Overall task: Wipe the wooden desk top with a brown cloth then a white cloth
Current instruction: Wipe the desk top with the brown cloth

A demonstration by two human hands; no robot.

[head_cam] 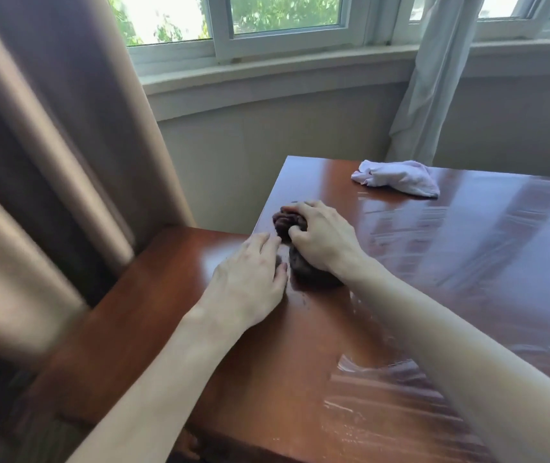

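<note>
Head view, right hand: my right hand grips the bunched brown cloth, its fingers curled over the top, pressing it onto the worktop.
Left hand: my left hand lies flat on the wood just beside the cloth, fingers straight and close together, holding nothing.
Brown cloth: near the worktop's left edge, under my right palm.
White cloth: white cloth crumpled near the far edge, well apart from both hands.
Surface: glossy wood with wet streaks.
</note>
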